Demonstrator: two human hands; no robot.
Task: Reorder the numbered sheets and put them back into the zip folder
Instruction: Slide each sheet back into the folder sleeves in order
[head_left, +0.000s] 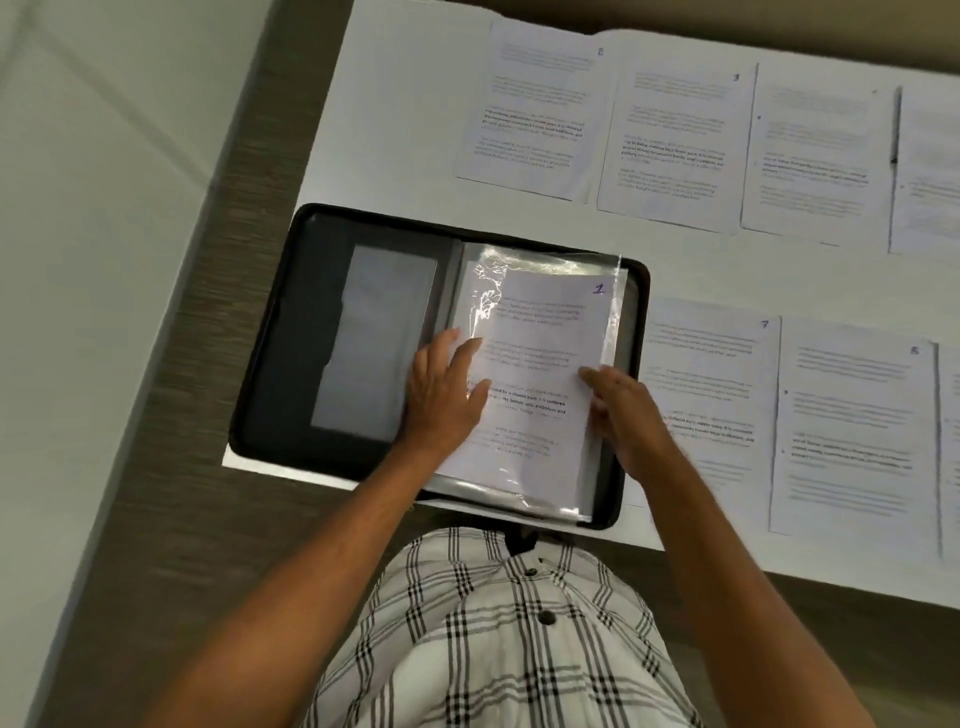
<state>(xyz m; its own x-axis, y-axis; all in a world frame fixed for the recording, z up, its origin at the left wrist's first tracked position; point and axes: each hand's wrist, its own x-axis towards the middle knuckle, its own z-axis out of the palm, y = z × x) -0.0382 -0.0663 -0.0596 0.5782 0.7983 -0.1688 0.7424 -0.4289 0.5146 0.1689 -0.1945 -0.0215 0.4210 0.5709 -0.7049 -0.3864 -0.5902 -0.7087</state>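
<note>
I look down at an open black zip folder (291, 332) lying on a white table (395, 130). On its right half lies a clear plastic sleeve (540, 262), and sheet 1 (540, 332) is partly slid into it, its lower end sticking out toward me. So the refiling has, I judge, only begun: one sheet is going in.

The rest wait on the table. Sheet 2 (530, 109) and sheet 3 (675, 140) lie side by side beyond the folder, with more sheets to their right whose numbers I cannot read. Sheet 7 (706, 395) lies just right of the folder, with a further sheet beside it. All of these are yet to be filed.

My left hand (447, 395) lies flat, fingers straight and spread, pressing the left edge of the sleeve and sheet. My right hand (623, 410) pinches the right edge of sheet 1, thumb on top, fingers curled beneath. Both forearms reach forward from my checked shirt (498, 634).
</note>
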